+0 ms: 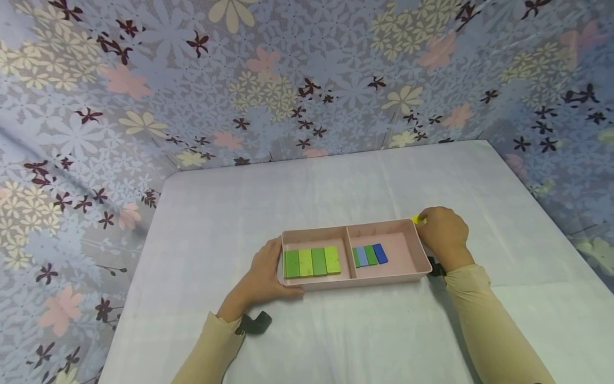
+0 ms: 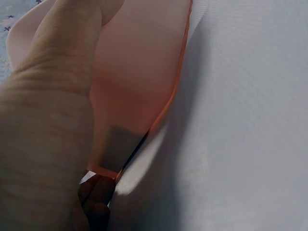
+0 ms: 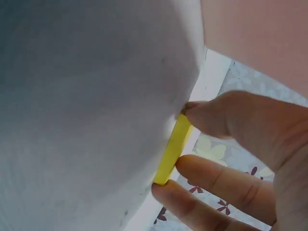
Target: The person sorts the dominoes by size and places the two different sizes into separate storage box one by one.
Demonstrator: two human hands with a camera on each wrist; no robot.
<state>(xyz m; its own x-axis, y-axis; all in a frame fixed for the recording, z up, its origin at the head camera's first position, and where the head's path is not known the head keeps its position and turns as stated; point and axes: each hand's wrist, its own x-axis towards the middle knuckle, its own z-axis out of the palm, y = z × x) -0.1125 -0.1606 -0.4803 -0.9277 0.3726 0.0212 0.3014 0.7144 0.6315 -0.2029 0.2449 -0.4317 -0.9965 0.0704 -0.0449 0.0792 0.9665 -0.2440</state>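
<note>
A pink two-compartment tray [image 1: 310,233] lies on the table in the head view. My left hand [image 1: 265,273] grips its left end, thumb along the near side and fingers at the far corner; the left wrist view shows the thumb side against the tray wall [image 2: 139,53]. Beyond the tray's far right corner, my right hand [image 1: 443,234] pinches a flat yellow block [image 3: 172,151] between thumb and fingertips, close over the cloth. Several green and lime blocks [image 1: 318,261] lie side by side in the left compartment. The right one holds smaller green, light blue and dark blue [image 1: 380,253] blocks.
A white cloth [image 1: 268,197] covers the table, whose far edge meets a flowered fabric backdrop [image 1: 288,80]. A divider [image 1: 351,253] separates the tray's compartments. Dark straps [image 1: 256,322] are at both wrists, below beige sleeves [image 1: 494,320].
</note>
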